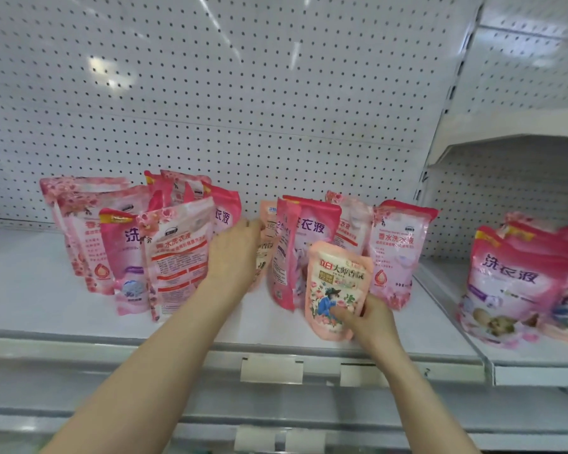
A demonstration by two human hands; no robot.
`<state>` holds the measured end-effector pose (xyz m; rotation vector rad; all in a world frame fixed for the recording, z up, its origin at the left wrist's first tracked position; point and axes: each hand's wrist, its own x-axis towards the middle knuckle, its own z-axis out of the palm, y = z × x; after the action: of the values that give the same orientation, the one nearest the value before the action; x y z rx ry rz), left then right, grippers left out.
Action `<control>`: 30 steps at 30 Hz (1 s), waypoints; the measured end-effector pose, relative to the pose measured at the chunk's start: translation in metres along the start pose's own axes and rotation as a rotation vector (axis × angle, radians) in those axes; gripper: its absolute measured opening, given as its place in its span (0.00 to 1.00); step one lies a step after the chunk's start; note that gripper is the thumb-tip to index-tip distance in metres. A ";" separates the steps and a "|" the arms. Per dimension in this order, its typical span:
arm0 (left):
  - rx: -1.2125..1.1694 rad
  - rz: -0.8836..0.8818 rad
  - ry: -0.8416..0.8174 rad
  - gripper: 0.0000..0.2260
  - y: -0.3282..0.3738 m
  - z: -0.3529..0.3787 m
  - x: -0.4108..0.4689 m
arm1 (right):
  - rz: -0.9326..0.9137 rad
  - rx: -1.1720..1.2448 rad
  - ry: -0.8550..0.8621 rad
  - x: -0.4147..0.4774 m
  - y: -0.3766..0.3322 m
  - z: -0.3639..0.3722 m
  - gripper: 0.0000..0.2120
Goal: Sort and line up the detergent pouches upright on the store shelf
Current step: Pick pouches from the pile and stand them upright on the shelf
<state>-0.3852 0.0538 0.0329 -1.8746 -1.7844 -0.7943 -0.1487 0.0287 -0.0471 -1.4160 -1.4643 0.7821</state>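
Note:
Several pink detergent pouches stand on the white shelf (46, 290). One cluster (118, 250) is at the left, another (397, 250) in the middle. My right hand (371, 319) grips a small peach floral pouch (335, 283) by its lower right corner, holding it upright at the shelf's front. My left hand (235, 253) reaches between the clusters and touches a peach pouch (265, 244) that stands behind the others; the hand hides its grip on it.
A white pegboard (243, 93) backs the shelf. To the right, a separate shelf bay (522, 358) holds more pink pouches (512, 276), some leaning or lying. Blank price tags (271, 370) hang on the front rail.

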 end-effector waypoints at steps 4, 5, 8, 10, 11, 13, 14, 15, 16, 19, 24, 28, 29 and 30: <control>-0.619 -0.198 0.049 0.13 0.001 -0.012 -0.020 | -0.018 0.084 -0.008 0.010 -0.004 -0.017 0.12; -0.747 -0.269 0.045 0.15 0.000 -0.010 -0.024 | -0.019 0.093 -0.023 0.012 -0.005 -0.019 0.12; -0.932 -0.470 -0.051 0.19 -0.006 0.007 -0.039 | 0.002 0.122 -0.070 0.016 0.002 -0.014 0.14; -1.019 -0.595 -0.137 0.15 -0.009 0.022 -0.050 | 0.008 0.128 -0.049 0.015 0.005 -0.008 0.13; -1.059 -0.637 -0.152 0.13 -0.008 0.027 -0.056 | 0.004 0.131 -0.026 0.016 0.004 -0.006 0.13; -1.100 -0.668 -0.093 0.09 -0.006 0.032 -0.065 | -0.002 0.168 0.004 0.013 0.002 -0.006 0.14; -1.103 -0.680 -0.042 0.07 -0.004 0.030 -0.068 | -0.007 0.199 0.010 0.011 -0.001 -0.008 0.14; -1.100 -0.705 0.006 0.06 -0.003 0.026 -0.072 | -0.017 0.238 0.010 0.007 -0.004 -0.010 0.15; -1.108 -0.734 0.046 0.06 -0.001 0.020 -0.076 | -0.028 0.284 0.005 0.003 -0.007 -0.012 0.16; -1.185 -0.779 0.156 0.09 -0.001 0.003 -0.094 | -0.066 0.457 -0.043 -0.017 -0.018 -0.014 0.19; -1.297 -0.859 0.172 0.11 0.000 -0.021 -0.149 | -0.018 0.558 -0.234 -0.051 -0.021 0.006 0.18; -1.325 -0.950 0.174 0.10 -0.009 -0.037 -0.200 | 0.039 0.539 -0.315 -0.077 -0.015 0.032 0.15; -1.326 -0.970 0.174 0.09 -0.014 -0.039 -0.212 | 0.047 0.531 -0.329 -0.082 -0.015 0.038 0.15; -1.324 -0.994 0.180 0.09 -0.021 -0.042 -0.222 | 0.056 0.525 -0.346 -0.087 -0.015 0.045 0.14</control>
<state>-0.4124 -0.1379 -0.0854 -1.1074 -2.2003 -2.9058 -0.2035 -0.0517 -0.0662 -0.9535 -1.3351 1.3834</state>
